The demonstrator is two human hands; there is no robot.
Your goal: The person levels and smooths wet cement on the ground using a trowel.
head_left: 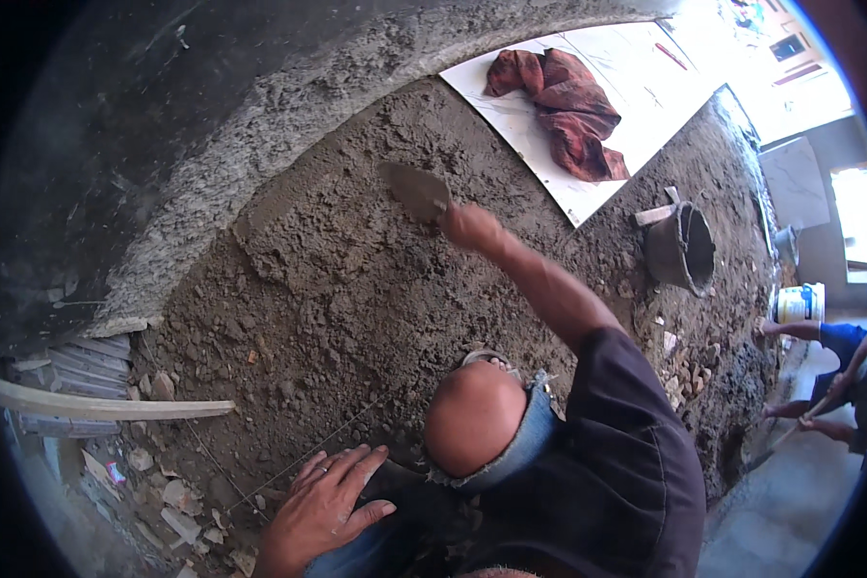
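Note:
My right hand (pixel 470 227) grips a pointed trowel (pixel 414 191) at the end of my outstretched right arm. The trowel's mud-coated blade lies flat over rough, damp grey-brown mortar (pixel 328 231), and its handle is hidden in my fist. Lower left, my left hand (pixel 329 499) rests on my leg with its fingers stretched out, a ring on one of them, and holds nothing. Between the arms my bare knee (pixel 474 419) pokes through torn jeans. From the left hand's side a thin string (pixel 303 455) runs slantwise just above the mortar.
A white tile (pixel 501 91) carries a crumpled reddish cloth (pixel 578 111). To the right stands a dark bucket (pixel 682 249). A curved wooden strip (pixel 116 403) juts in from the left, above scattered rubble (pixel 178 496). At far right, another person (pixel 838 356) is near a white pail (pixel 800 302).

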